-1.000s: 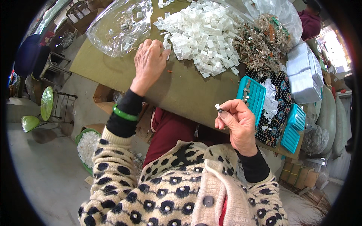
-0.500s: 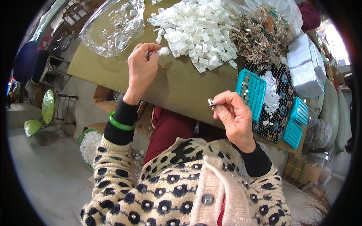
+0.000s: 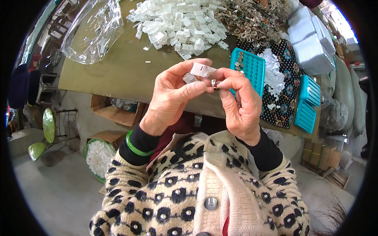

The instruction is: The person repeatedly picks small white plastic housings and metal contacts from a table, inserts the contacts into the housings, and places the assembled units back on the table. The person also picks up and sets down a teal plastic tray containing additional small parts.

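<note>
Both hands meet over the table's near edge. My left hand [image 3: 171, 92] is closed around small white plastic housings [image 3: 201, 70]; one sticks up between its fingers, another [image 3: 189, 77] shows by the palm. My right hand [image 3: 242, 102] pinches a small metal piece [image 3: 214, 83] with a dark end, right beside the left thumb tip. Its exact kind is too small to make out. Beyond the hands lies a large heap of white plastic housings [image 3: 177, 25].
A tangled pile of wired parts [image 3: 256, 15] lies at the far right. Near it are a teal tray [image 3: 256, 70] with metal pieces, white scraps [image 3: 272, 70] on patterned cloth, stacked white trays [image 3: 313, 47] and smaller teal trays [image 3: 305, 116]. A clear plastic bag [image 3: 92, 35] lies far left.
My left hand has come from the heap toward the right hand, now holding white housings. The right hand has moved slightly, still pinching the metal piece. The view has shifted.
</note>
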